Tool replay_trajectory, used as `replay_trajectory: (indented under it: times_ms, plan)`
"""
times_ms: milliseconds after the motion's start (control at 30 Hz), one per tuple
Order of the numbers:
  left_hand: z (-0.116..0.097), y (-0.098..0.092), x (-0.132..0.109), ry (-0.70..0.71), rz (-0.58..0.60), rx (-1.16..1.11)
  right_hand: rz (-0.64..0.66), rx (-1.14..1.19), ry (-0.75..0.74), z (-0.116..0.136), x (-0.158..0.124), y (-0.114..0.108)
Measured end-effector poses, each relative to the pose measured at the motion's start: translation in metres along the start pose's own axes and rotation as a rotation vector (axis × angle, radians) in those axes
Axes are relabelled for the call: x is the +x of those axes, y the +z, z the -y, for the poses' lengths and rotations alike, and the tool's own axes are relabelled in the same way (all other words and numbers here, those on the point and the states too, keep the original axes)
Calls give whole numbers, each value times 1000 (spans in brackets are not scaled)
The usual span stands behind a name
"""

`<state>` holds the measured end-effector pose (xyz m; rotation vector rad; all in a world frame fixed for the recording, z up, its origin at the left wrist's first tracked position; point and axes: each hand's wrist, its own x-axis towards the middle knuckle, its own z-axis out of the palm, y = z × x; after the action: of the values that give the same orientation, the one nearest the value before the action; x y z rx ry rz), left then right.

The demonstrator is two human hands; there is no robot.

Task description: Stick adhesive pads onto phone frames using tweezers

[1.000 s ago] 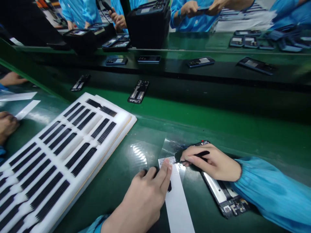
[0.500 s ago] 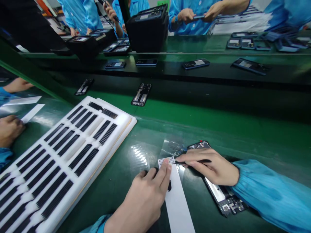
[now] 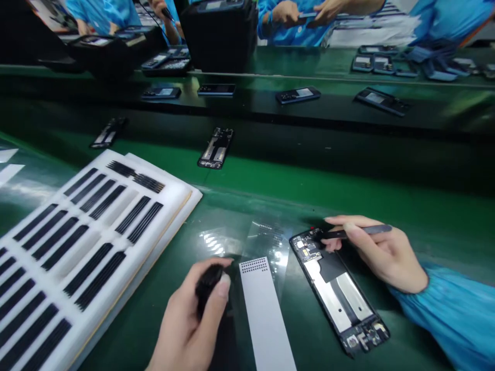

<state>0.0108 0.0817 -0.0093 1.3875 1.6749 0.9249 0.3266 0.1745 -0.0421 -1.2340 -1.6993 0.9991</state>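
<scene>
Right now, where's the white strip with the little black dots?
In the head view, the white strip lies low, just right of centre, on the green table between the left hand and the opened phone.

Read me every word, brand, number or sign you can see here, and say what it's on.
No text is readable.
Open phone: any print is too small to read.
White strip: black dots, no readable characters.
Phone-like pieces on the shelf: pale patches, too blurred to read.

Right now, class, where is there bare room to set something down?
Free: green surface between the dark shelf and right hand; a narrower patch between foam tray and left hand. Crowded: around the dotted white strip, clear film and opened smartphone.
</scene>
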Motion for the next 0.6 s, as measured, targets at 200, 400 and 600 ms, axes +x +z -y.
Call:
replay_trajectory:
  times_ms: [200, 400, 600]
  plan:
    - [-7, 9, 3, -278, 54, -617, 63, 44, 66, 5, -2, 12]
    - [-18, 14, 1, -378, 31, -609, 62, 43, 54, 7, -1, 15]
    - [-21, 10, 3, -350, 152, -408, 68, 13, 22, 9, -1, 17]
